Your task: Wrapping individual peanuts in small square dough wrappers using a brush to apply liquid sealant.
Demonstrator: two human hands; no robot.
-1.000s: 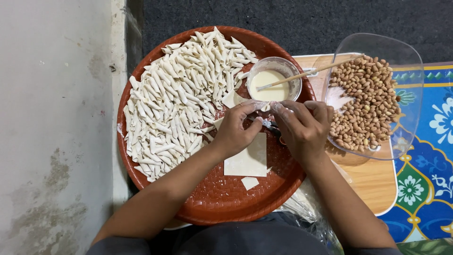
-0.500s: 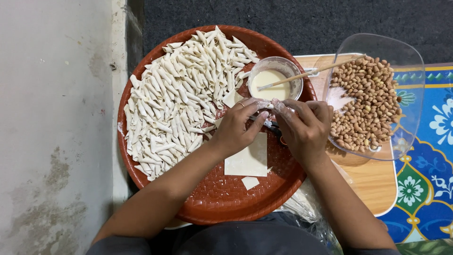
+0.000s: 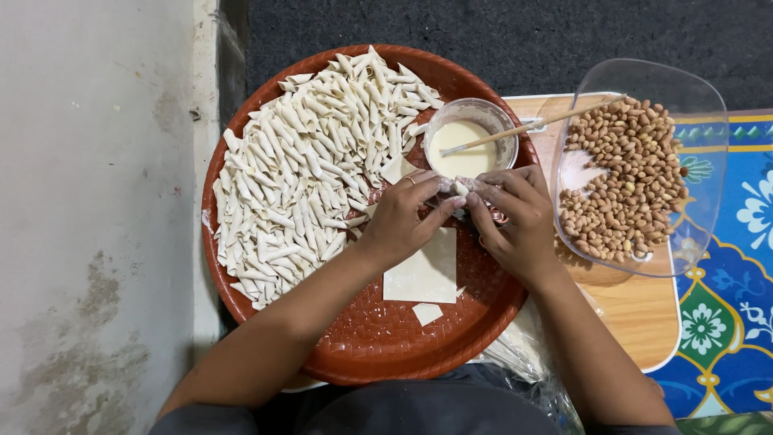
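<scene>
Head view, looking straight down. Left hand (image 3: 400, 217) and right hand (image 3: 515, 217) meet over the far side of a round red-brown tray (image 3: 378, 346), fingertips pressed together around a small pale pastry roll (image 3: 460, 188); both grips are closed on it, thumbs and forefingers pinching its ends, the roll mostly hidden between the fingers. A ring shows on a left finger. Just beyond the hands, on the tray, sits a small clear bowl of creamy paste (image 3: 467, 149), with a thin wooden stick (image 3: 535, 125) resting in it and slanting out over the rim toward the right. Directly under the wrists lies a flat square wrapper sheet (image 3: 423, 274), with a small offcut (image 3: 427, 313) nearer the body, both on the bare woven-pattern tray floor. The left half of the tray is heaped with finished rolls (image 3: 306, 161), thin white twisted sticks piled many deep and reaching up to the bowl. To the right of the tray, a clear plastic container (image 3: 684, 89) holds a mound of peanuts (image 3: 624, 185); it stands on a light wooden board (image 3: 636, 314), just beside the right hand. Blue floral mat (image 3: 725, 322) under the board, dark carpet (image 3: 483, 24) beyond, grey concrete floor (image 3: 88, 201) on the left. Crinkled clear plastic (image 3: 523, 362) shows by the right forearm.
</scene>
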